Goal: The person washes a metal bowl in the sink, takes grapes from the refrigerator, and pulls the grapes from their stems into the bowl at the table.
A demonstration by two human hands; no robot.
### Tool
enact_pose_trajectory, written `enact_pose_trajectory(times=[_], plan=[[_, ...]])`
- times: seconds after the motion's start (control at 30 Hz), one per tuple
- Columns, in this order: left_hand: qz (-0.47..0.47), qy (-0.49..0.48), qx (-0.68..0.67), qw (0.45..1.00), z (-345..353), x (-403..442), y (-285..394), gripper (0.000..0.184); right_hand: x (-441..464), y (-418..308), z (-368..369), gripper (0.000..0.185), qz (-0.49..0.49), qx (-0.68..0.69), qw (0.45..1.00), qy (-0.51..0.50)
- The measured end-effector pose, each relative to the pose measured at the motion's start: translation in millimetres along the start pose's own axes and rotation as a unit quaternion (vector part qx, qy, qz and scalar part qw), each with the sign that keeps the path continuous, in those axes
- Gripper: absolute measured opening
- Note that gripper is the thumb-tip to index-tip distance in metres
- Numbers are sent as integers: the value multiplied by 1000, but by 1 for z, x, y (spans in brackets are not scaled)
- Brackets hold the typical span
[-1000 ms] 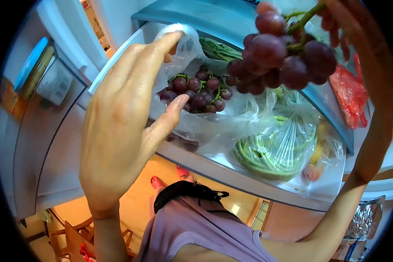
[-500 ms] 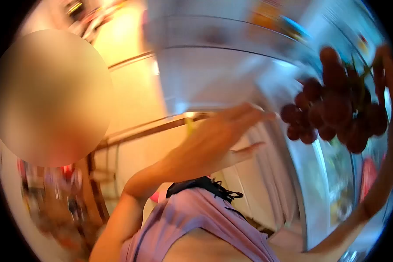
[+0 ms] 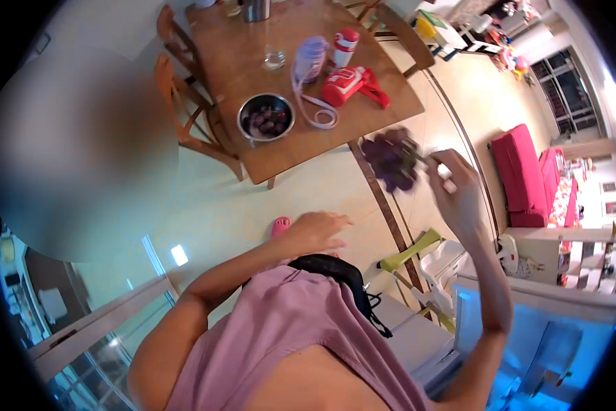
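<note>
1. The wooden counter point(image 3: 239, 61) is brown and bears several things, most of them toward its near end.
2. A metal bowl point(image 3: 266, 101) sits near the close left corner, dark grapes point(image 3: 268, 123) inside.
3. Beyond it stands a small clear glass point(image 3: 274, 59).
4. A lilac bottle point(image 3: 310, 60) stands right of the glass, its pale strap point(image 3: 325, 120) looped toward the near edge.
5. A red-and-white bottle point(image 3: 346, 46) stands upright nearby.
6. A red container point(image 3: 341, 87) lies before it, red strap point(image 3: 374, 89) alongside.
7. A metal vessel point(image 3: 257, 9) stands farther back, cut off by the view.
</note>
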State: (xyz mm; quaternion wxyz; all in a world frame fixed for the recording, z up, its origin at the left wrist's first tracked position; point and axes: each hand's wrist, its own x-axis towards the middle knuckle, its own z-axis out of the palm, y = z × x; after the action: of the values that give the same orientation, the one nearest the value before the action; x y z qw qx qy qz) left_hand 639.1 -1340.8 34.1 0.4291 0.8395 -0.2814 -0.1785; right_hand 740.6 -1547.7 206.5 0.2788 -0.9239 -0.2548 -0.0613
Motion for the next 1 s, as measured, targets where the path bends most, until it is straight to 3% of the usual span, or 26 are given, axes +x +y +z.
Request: enact_pose_trajectory(times=[0.07,0.13,0.27,0.33,0.5,0.6,0.63,0.7,0.77,0.83,0.93,0.97,1.0], plan=[[-67,7,-6,998,-30,-31,-20,43,71,1,89,12,-3,79,996,-50],[-205,75,-46,975,-40,-56,-37,46,111,16,160,12,-74,62,995,-22],[-296,138,-90,941,-55,-91,-46,48,152,8,259,12,-53,67,995,-53],[-307,145,-86,937,-66,-112,-35,47,149,3,287,12,-62,70,995,-34],[-309,176,-77,932,-62,-126,-39,46,122,35,330,18,-144,-4,983,-117],[-300,155,-84,937,-74,-117,-26,42,104,38,314,22,-79,5,992,-98],[-268,143,-68,950,-72,-111,-31,41,95,36,302,22,-70,4,993,-94],[-227,120,-50,965,-73,-91,-32,41,67,36,272,25,35,118,991,-60],[-201,-5,14,979,-82,-61,-24,48,17,55,250,21,99,141,982,-72],[-127,-63,34,989,-78,-22,-9,48,-50,70,207,15,187,222,948,-127],[61,-137,23,988,-47,42,30,47,-167,66,134,11,272,202,937,-78],[86,-198,23,976,-28,64,48,47,-204,60,104,10,307,196,930,-60],[146,-238,31,960,-12,77,77,46,-240,43,64,10,371,161,914,20]])
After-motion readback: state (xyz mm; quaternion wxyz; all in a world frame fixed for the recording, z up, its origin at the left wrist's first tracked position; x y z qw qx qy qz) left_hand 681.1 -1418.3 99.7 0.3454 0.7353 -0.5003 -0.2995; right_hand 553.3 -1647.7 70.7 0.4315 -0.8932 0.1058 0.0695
